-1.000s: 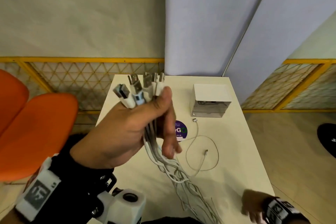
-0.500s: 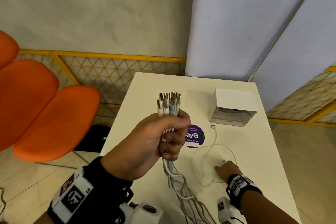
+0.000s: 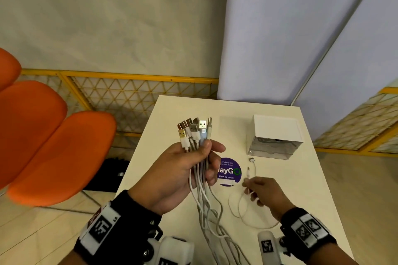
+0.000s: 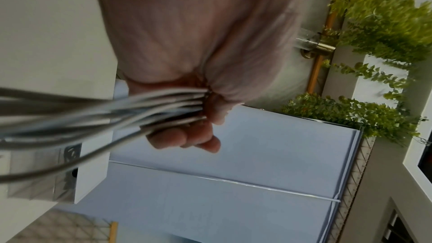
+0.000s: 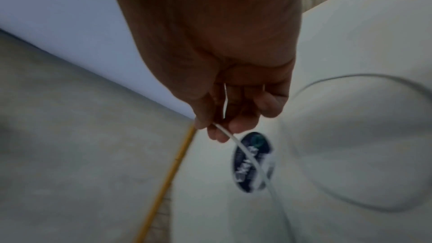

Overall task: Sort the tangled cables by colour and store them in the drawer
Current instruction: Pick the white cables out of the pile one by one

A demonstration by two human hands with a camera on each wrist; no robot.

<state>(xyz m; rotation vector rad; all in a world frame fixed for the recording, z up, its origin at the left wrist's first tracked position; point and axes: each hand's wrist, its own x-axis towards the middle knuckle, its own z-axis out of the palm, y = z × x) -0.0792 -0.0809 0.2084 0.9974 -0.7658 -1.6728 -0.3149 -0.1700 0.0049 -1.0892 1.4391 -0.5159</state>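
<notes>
My left hand (image 3: pixel 193 163) grips a bundle of white cables (image 3: pixel 199 180) above the table, their USB plugs (image 3: pixel 195 129) fanned upward and their tails trailing down toward the near edge. The left wrist view shows the fingers (image 4: pixel 184 138) curled round the same cables (image 4: pixel 131 110). To the right, my right hand (image 3: pixel 253 187) pinches a thin white cable (image 3: pixel 247 219) near one end; the rest lies looped on the table. In the right wrist view that thin cable (image 5: pixel 245 151) runs out from between thumb and fingertips (image 5: pixel 219 134). A small clear drawer box (image 3: pixel 274 142) with a white top stands at the back right.
A round purple sticker (image 3: pixel 229 172) lies on the cream table (image 3: pixel 301 178) between my hands. Orange chairs (image 3: pixel 53 153) stand to the left, a yellow mesh railing (image 3: pixel 137 88) behind the table, and a pale blue panel (image 3: pixel 280 28) at the back.
My right hand reached forward from the near edge to the looped thin cable and now pinches it near one end. My left hand, still holding the bundle, dropped lower and gathered the plugs.
</notes>
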